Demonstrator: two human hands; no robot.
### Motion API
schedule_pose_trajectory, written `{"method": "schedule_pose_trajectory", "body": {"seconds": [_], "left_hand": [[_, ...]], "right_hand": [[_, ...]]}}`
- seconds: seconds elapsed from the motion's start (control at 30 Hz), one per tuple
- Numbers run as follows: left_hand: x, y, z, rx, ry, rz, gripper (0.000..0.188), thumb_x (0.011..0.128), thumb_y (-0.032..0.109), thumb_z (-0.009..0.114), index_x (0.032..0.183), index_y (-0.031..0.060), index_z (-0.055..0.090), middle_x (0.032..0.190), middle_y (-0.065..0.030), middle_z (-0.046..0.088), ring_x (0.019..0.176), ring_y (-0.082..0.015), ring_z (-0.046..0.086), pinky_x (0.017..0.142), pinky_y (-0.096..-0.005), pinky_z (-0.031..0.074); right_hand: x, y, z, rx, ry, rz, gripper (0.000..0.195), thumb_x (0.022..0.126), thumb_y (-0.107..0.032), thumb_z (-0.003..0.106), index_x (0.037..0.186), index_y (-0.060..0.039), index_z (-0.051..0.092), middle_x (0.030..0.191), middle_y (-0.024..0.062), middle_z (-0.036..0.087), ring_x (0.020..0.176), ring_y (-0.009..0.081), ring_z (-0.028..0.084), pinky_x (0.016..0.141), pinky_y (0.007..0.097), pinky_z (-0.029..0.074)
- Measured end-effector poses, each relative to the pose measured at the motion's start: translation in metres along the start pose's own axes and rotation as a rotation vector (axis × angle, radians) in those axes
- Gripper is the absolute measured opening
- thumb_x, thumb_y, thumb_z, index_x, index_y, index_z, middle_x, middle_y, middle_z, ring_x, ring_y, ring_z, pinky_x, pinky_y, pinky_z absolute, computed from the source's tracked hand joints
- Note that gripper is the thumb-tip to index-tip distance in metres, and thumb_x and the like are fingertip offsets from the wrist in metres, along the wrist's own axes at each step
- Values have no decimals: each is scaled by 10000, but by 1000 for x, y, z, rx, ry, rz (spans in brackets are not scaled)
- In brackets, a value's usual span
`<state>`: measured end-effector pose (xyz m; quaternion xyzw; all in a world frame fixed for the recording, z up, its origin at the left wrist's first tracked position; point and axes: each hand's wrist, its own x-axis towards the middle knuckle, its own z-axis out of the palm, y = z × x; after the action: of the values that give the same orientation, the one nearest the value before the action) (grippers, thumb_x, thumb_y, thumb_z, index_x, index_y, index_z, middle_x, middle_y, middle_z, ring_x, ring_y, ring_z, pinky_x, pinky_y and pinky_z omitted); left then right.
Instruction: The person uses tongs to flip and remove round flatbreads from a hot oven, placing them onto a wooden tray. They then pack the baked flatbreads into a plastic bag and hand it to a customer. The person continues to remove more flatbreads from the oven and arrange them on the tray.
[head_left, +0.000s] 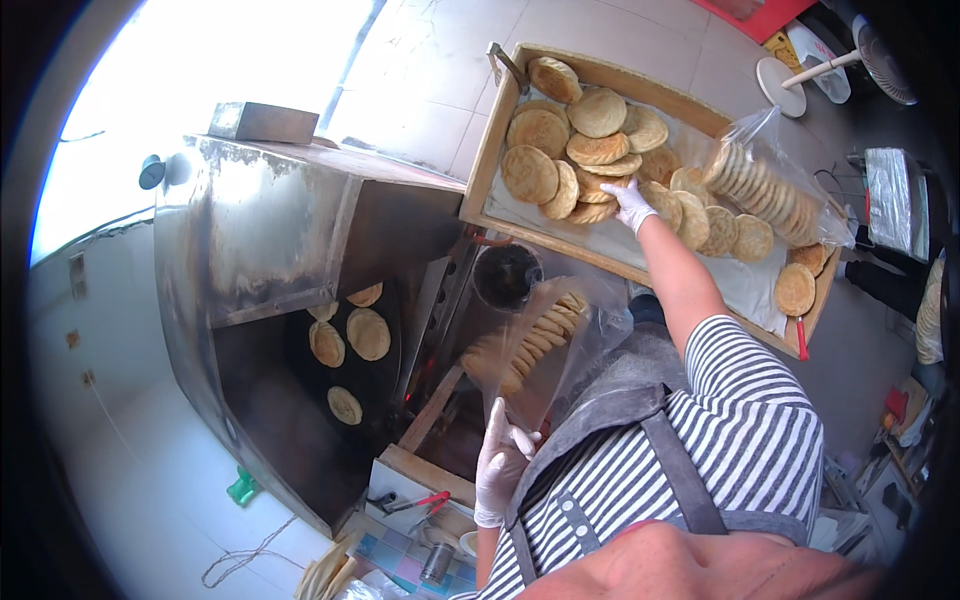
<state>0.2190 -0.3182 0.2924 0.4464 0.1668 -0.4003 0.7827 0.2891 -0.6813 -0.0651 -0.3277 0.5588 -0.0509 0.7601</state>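
My right hand (631, 204), in a thin white glove, reaches into a wooden tray (555, 231) of round flatbreads. Its fingers are on a browned flatbread (590, 187) in the heap, and part of the grip is hidden. Low in the middle, my gloved left hand (504, 465) is beside a clear plastic bag (600, 306). The index finger points up at the bag's near edge, while the others are partly bent; whether they pinch the plastic cannot be told. Inside that bag lies a row of stacked flatbreads (536, 341).
A metal oven (262, 225) stands left, with several flatbreads (368, 334) on its dark plate. A filled bag of flatbreads (765, 187) lies in the tray. Between oven and tray is a dark round pot (508, 276). Red-handled pliers (420, 502) lie below. A fan (814, 71) stands upper right.
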Motion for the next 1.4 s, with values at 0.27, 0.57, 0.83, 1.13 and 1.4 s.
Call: {"method": "schedule_pose_trajectory", "body": {"seconds": [0.27,0.57,0.83,1.13,1.4], "left_hand": [[14,11,1,63,-56,25,772,790,301,616,1399,17,237,718,-48,501,725,-146,519,947,-328,382],[7,-3,6,-86,-36,3,789,771,280,607,1408,28,216,734,-52,502,762,-155,519,963,-330,374],[-2,-14,3,-138,-50,-8,791,777,284,599,1415,35,202,800,-50,510,816,-159,525,960,-327,368],[-16,-28,-10,-66,57,49,819,774,336,587,1412,11,190,805,-44,502,840,-149,511,944,-305,360],[-16,-13,0,3,136,58,821,780,364,600,1413,25,203,797,-38,491,796,-130,496,921,-285,361]], "right_hand": [[22,10,12,-247,138,-358,951,618,-40,710,1393,-27,160,1314,181,397,1188,283,426,992,332,364],[-36,5,36,-603,-242,-502,734,652,-68,700,1308,-44,372,1166,130,541,1085,244,516,945,324,396],[-31,-38,65,-1508,-606,-424,365,664,-15,635,1019,-92,605,1118,131,579,1019,310,549,877,359,441],[-40,-54,157,-1957,-1042,-1246,725,762,-149,553,1402,-278,236,1436,36,267,1289,262,304,975,465,391],[-16,-40,171,-2194,-1241,-1498,534,760,-132,536,1284,-198,454,1040,66,535,927,236,543,781,354,484]]}}
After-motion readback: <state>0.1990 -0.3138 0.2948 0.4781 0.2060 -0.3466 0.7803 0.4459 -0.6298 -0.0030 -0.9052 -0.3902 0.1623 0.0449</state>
